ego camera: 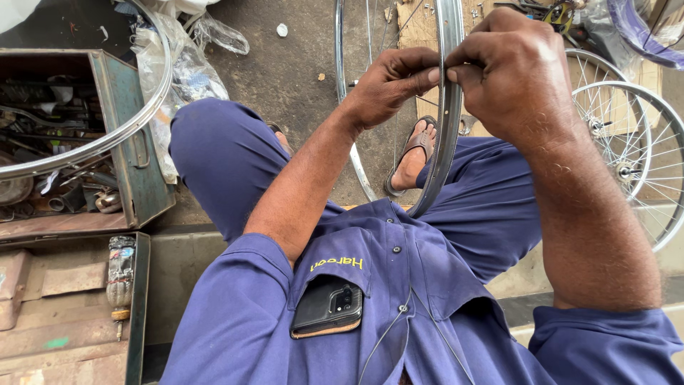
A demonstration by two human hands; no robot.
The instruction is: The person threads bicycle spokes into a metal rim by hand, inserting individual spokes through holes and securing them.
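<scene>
Far left, an open green metal toolbox (139, 153) packed with tools, a bare wheel rim (107, 135) lying across it. A phone (328, 306) peeks from the shirt pocket. Centre, the left hand (388, 84) pinches the upright bicycle rim (449, 121) between thumb and fingers; the right hand (509, 68) curls closed on its edge. Far right, spoked wheels (627, 157) lean.

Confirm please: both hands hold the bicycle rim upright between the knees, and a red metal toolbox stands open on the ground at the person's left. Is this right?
One detail is wrong. The head view shows the metal toolbox is green, not red. The rest holds: the left hand and right hand both grip the bicycle rim upright between the knees, and the toolbox stands open on the ground at the person's left.
</scene>
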